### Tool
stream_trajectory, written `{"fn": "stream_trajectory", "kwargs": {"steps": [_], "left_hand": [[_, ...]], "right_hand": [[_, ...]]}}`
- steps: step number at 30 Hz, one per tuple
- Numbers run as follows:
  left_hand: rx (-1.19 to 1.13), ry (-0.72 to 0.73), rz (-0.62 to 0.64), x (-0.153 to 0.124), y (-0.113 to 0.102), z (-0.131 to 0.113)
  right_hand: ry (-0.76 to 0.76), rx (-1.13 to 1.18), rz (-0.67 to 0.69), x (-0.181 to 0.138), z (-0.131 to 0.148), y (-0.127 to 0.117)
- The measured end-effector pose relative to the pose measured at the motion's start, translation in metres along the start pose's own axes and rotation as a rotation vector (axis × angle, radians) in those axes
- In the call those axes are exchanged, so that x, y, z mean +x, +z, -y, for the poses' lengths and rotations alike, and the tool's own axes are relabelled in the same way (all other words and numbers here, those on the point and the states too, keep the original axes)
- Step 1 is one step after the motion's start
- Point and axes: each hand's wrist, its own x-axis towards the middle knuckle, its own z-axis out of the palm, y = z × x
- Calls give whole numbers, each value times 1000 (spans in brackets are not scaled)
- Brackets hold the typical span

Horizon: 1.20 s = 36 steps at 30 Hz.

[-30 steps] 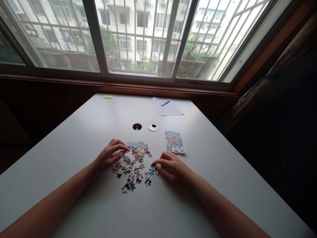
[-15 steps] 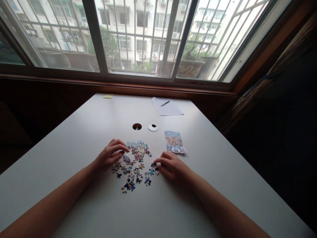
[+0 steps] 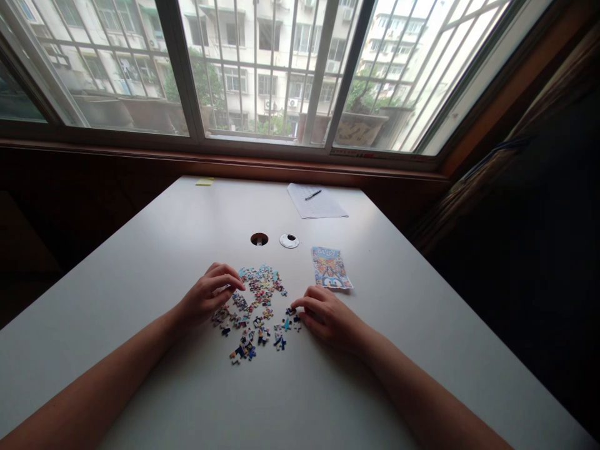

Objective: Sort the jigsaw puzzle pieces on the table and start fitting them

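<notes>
Many small jigsaw puzzle pieces (image 3: pixel 262 284) lie in a loose, multicoloured pile on the white table. My left hand (image 3: pixel 210 290) hovers at the pile's left edge, fingers loosely bent and apart, with no piece visible in them. On the other side, my right hand (image 3: pixel 325 312) rests by a small group of dark and turquoise pieces (image 3: pixel 287 324). Its index fingertip touches or nearly touches a dark piece; the thumb sits apart below it. Beyond that hand lies a colourful puzzle picture sheet (image 3: pixel 330 265), its lower edge close to the knuckles.
Farther back, the white table (image 3: pixel 225 209) has a round cable hole (image 3: pixel 259 239) with its loose cover (image 3: pixel 289 240) beside it. Papers (image 3: pixel 323 209) with a pen (image 3: pixel 313 195) lie near the far edge, and a yellow sticky note (image 3: pixel 205 182) at the far left. A barred window stands behind.
My left fingers have shifted very slightly. My right hand and the puzzle pieces look the same as before.
</notes>
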Motion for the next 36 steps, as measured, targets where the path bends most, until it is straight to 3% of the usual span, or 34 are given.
{"fn": "stream_trajectory", "kwargs": {"steps": [15, 19, 26, 36], "left_hand": [[-38, -15, 9, 0, 0, 2], [-22, -9, 13, 1, 0, 1], [16, -17, 22, 1, -1, -3], [44, 32, 30, 1, 0, -2]], "right_hand": [[-21, -53, -4, 0, 0, 3], [-52, -98, 1, 1, 15, 7], [-149, -180, 143, 2, 52, 11], [-246, -230, 198, 1, 61, 5]]}}
